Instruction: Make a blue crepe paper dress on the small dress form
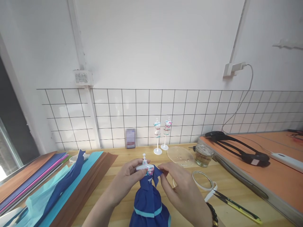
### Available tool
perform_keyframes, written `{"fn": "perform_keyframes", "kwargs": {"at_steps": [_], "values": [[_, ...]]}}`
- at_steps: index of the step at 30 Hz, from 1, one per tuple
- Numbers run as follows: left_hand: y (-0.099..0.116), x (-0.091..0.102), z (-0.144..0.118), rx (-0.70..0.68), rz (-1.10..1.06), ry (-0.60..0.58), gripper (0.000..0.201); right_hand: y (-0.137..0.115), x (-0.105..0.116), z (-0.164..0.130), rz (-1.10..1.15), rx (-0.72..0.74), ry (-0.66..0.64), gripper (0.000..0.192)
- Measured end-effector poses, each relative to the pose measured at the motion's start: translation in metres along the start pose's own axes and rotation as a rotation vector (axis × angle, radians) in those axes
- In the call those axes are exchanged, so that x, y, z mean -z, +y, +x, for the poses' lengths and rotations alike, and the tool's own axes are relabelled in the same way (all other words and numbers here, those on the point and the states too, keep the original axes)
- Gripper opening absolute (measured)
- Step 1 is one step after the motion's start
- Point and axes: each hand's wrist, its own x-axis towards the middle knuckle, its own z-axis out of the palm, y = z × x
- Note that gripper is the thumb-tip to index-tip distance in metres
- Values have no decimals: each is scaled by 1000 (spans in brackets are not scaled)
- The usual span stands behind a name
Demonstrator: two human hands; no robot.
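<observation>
Likely a sewing workshop: fabrics [75, 186] are lying on the worktop [227, 183]; two tiny dress forms [157, 130] are standing behind a doll-sized dress [144, 197].

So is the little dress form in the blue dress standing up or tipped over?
Upright. The dress form has its white knob pointing up, and the blue dress falls below; I can't see its base.

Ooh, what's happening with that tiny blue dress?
A person is working on it by hand. The left hand has a small dress mannequin in its grip near the shoulders, and the right hand pinches a dark blue flap at one side of the top. The blue dress, with its light blue band, is on the mannequin now. Two more little mannequins stand by the wall, and folded brown fabric lies to the left.
</observation>
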Motion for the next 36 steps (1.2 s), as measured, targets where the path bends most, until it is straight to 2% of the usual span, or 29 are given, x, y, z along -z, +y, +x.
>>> {"fn": "perform_keyframes", "kwargs": {"at_steps": [10,12,17,23,29,32,36], "values": [[-1,5,0,-6,-8,-48,25,7,-1,-1,-66,179,73,20],[-1,6,0,7,-28,-63,28,9,-1,-1,-30,153,87,19],[0,8,-1,41,-23,-56,34,12,-1,-1,118,-31,62,17],[2,7,-2,36,11,-49,35,10,1,0,193,-117,57,16],[-3,11,-3,44,-53,-65,39,10,3,5,332,-330,43,13],[-3,12,-4,44,-68,-66,40,12,4,6,377,-329,25,13],[-3,13,-3,28,-90,-95,38,12,4,6,335,-204,11,17]]}}
